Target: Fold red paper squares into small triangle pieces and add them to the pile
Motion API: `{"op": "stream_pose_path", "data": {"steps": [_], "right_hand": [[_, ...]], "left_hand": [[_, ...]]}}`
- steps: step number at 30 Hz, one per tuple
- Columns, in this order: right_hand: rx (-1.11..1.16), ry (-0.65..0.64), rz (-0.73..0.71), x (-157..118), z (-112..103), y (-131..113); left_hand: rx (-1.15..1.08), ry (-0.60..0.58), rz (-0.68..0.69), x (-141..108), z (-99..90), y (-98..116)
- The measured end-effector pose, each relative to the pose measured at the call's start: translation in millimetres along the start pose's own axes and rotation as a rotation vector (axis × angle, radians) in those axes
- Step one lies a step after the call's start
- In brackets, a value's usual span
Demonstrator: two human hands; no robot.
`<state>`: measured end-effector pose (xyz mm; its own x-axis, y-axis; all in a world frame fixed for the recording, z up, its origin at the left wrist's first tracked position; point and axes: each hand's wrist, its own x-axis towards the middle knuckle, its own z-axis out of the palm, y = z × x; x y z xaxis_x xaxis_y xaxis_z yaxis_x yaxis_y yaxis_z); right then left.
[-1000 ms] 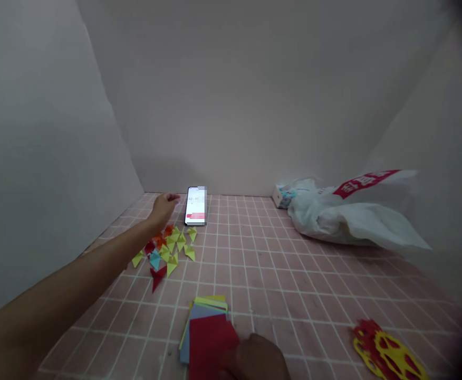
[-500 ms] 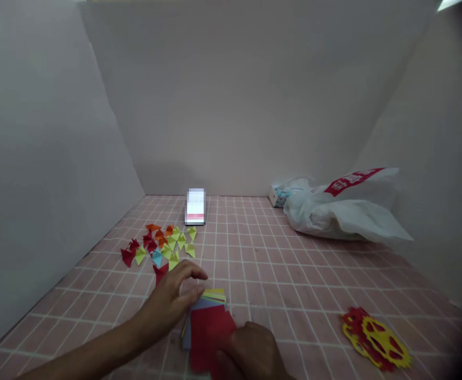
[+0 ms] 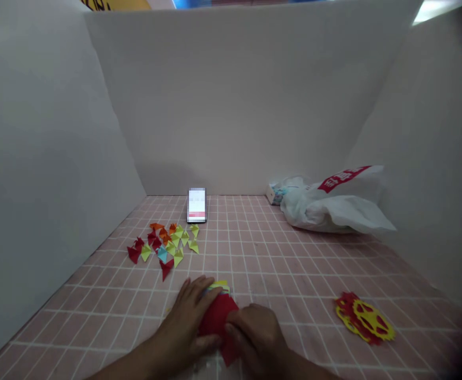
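Note:
A stack of coloured paper squares (image 3: 222,284) lies near the front of the table, its yellow and pale edges showing at the back. On top is a red sheet of paper (image 3: 218,315). My left hand (image 3: 193,319) rests on the stack's left side, fingers stretched out over it and thumb apart, touching the red paper. My right hand (image 3: 257,330) has its thumb and forefinger closed on the red sheet's right edge, where a corner sticks out toward me. The two hands hide much of the stack.
Several small folded paper figures (image 3: 171,245) in red, orange, yellow and blue lie at left. Behind them a phone (image 3: 196,206) leans upright. Far right sits a white plastic bag (image 3: 326,208) beside a small box (image 3: 273,193). Red and yellow gear-shaped cutouts (image 3: 367,319) lie at front right.
My left hand has come down and toward me onto the stack, now lying over its left side. My right hand still pinches the red paper. The view has tilted up slightly.

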<state>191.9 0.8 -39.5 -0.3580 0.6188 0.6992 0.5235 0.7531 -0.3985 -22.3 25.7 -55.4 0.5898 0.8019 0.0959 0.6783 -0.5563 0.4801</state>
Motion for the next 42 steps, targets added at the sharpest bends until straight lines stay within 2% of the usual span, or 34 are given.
{"op": "stream_pose_path", "data": {"steps": [5, 11, 17, 21, 24, 27, 32, 38, 42], "right_hand": [[0.059, 0.007, 0.075, 3, -1, 2], [0.081, -0.044, 0.177, 6, -2, 9], [0.016, -0.347, 0.163, -2, 4, 12], [0.017, -0.433, 0.131, -4, 6, 10], [0.029, -0.445, 0.17, -3, 4, 8], [0.028, -0.404, 0.231, -1, 3, 8], [0.078, -0.372, 0.353, 0, 2, 13], [0.206, -0.422, 0.364, 1, 0, 17], [0.22, -0.397, 0.356, 3, 1, 18]], "left_hand": [[-0.061, 0.035, -0.027, 4, -8.6, 2], [-0.14, 0.092, -0.02, 7, -11.4, 4], [-0.185, 0.114, -0.063, 9, -14.5, 6], [-0.204, 0.139, -0.079, 9, -13.3, 4], [-0.226, 0.143, -0.07, 9, -14.1, 2], [-0.25, 0.11, -0.052, 8, -17.7, 4], [-0.174, 0.077, -0.017, 9, -18.6, 5], [-0.183, 0.099, -0.008, 8, -12.7, 1], [-0.201, 0.118, -0.029, 10, -16.0, 2]]}}
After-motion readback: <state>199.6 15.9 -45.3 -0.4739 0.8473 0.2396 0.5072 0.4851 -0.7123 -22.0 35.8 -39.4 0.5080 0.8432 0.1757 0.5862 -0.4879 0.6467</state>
